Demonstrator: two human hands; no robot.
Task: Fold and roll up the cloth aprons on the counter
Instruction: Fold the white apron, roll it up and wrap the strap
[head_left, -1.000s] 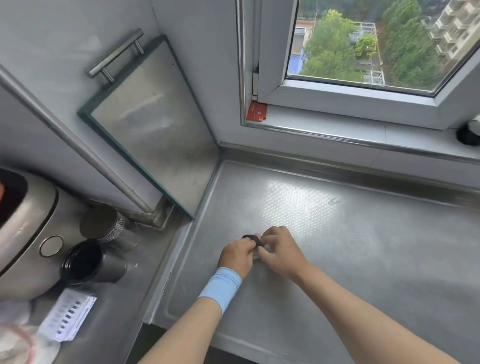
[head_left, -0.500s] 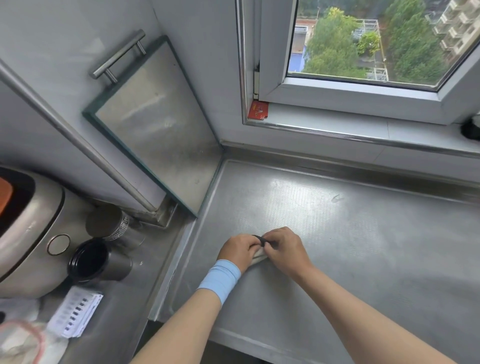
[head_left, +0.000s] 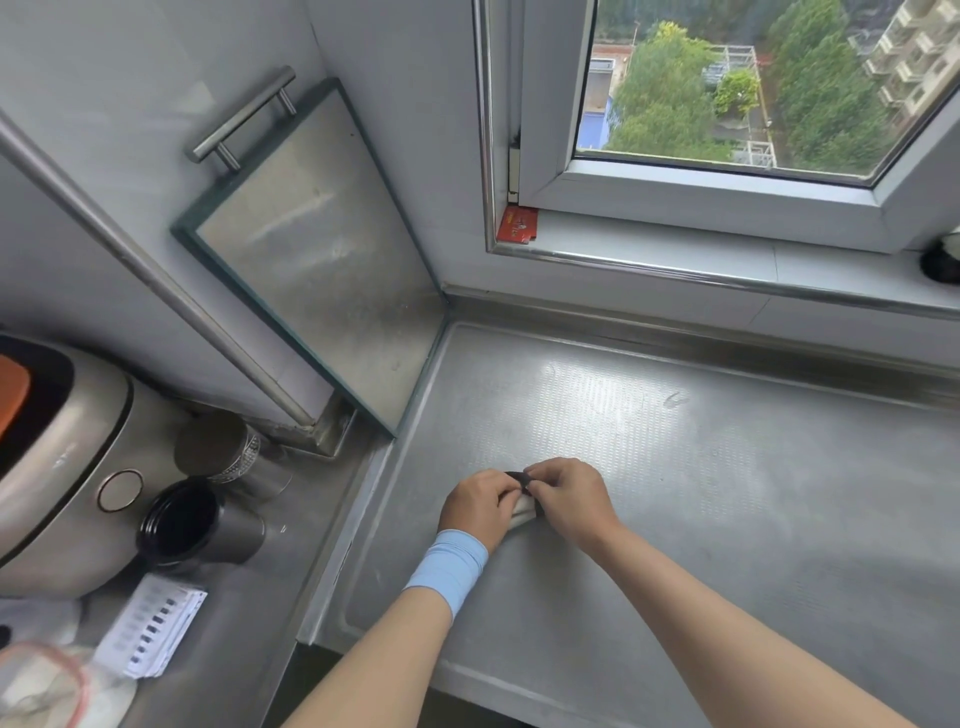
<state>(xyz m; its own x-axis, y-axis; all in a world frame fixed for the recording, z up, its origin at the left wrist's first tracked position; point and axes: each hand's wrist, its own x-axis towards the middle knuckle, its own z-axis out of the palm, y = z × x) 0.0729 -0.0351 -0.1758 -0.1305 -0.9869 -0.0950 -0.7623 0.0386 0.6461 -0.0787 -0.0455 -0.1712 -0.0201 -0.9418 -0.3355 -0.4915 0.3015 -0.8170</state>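
A small rolled bundle of pale cloth (head_left: 523, 511) with a dark strap or band (head_left: 519, 479) lies on the steel counter (head_left: 675, 467), mostly hidden between my hands. My left hand (head_left: 475, 506), with a light blue wristband, grips the bundle from the left, fingers curled over it. My right hand (head_left: 569, 496) holds it from the right and pinches the dark band at the top. Both hands touch each other over the bundle.
A steel tray with a handle (head_left: 311, 249) leans in the left corner. A rice cooker (head_left: 57, 452), two metal cups (head_left: 202, 525) and a printed packet (head_left: 150, 623) stand at the left. A window sill (head_left: 727, 270) runs along the back.
The view has shifted slightly. My hands have closed tighter together over the bundle, and less of the dark band shows than before.
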